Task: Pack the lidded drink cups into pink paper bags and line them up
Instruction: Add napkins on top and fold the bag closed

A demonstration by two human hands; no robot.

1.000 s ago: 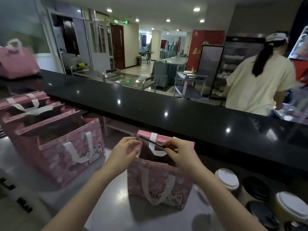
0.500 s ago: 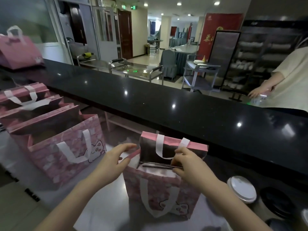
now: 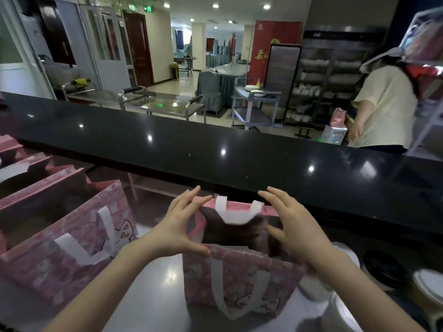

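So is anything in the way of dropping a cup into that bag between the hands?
Hardly. The bag stands open between the left hand and right hand. Only its far white handle droops inward over the mouth.

We cannot see into the open pink bag (image 3: 242, 281) at bottom centre: its inside is a dark smear, and the thumb of the right hand (image 3: 294, 226) blurs into it. At lower right the lidded cups (image 3: 430, 282) sit partly behind the right forearm and the bag, and the frame's right and bottom edges cut off the nearest ones. The left edge crops the row of pink bags (image 3: 60, 236), whose insides lie in shadow. At upper right, a blurred object (image 3: 424, 41) covers the person's (image 3: 383, 111) head.
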